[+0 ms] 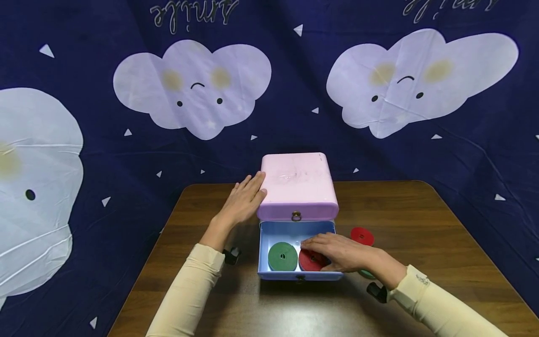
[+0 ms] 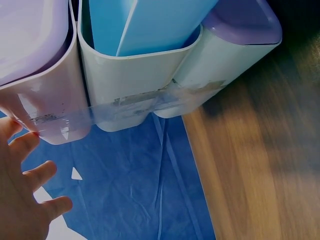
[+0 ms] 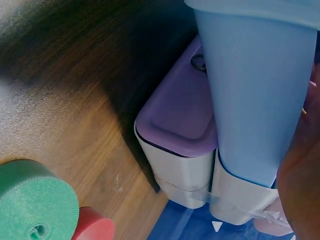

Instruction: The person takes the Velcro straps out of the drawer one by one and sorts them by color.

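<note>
Left hand [image 1: 243,199]: fingers straight, slightly parted, laid against left edge of pink box [image 1: 296,178] on wooden table [image 1: 404,220]. Box's blue drawer [image 1: 296,229] juts out toward near side. Inside, green roll [image 1: 277,261] at left, uncovered; red roll [image 1: 309,263] just right of it. Right hand [image 1: 343,252] curled over that red roll, gripping it, blocking view of its right part. Right of drawer, on table: second red roll [image 1: 362,235] farther, second green roll [image 3: 35,205] nearer, mostly hidden behind hand in head view. Far side: dark blue cloth [image 1: 294,70].

Left hand [image 1: 244,200] straight-fingered, right hand [image 1: 342,252] curled
</note>
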### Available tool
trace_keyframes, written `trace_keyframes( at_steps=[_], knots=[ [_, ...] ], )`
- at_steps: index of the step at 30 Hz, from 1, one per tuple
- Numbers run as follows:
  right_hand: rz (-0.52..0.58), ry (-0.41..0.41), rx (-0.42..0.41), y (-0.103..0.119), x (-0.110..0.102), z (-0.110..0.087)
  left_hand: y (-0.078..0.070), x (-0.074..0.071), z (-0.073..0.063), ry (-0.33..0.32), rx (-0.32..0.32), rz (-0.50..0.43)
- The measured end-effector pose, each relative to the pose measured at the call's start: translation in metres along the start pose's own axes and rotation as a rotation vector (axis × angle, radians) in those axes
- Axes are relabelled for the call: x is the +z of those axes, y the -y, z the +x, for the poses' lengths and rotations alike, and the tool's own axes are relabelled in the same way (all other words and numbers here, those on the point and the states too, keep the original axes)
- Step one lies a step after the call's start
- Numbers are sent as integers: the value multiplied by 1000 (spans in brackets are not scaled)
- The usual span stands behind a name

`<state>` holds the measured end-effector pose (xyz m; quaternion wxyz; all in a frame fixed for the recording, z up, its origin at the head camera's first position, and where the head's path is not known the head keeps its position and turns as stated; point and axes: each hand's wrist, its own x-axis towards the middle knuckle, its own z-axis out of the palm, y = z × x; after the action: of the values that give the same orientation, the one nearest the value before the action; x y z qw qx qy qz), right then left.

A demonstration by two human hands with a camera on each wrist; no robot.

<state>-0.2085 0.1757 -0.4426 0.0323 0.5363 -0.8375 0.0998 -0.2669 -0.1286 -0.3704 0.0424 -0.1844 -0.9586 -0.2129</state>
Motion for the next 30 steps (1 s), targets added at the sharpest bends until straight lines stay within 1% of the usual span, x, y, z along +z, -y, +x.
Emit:
trace_keyframes(
  at_steps=[8,16,19,22,26,30],
  knots=[
    [-4,-38,19,1,1,-3,-1,1,-1,-5,6,3],
    [87,-74,66,2,-4,-7,-1,0,-1,-7,1,-4],
    [84,-120,68,3,-7,-13,-2,1,-1,-4,2,-2],
    [70,-191,49,3,-13,-19,-2,1,-1,-3,5,-2],
    [83,-281,27,3,-23,-28,-3,1,-1,-7,7,-1],
    [98,-334,44,2,-35,-38,-4,1,-2,-8,2,-3]
  ],
)
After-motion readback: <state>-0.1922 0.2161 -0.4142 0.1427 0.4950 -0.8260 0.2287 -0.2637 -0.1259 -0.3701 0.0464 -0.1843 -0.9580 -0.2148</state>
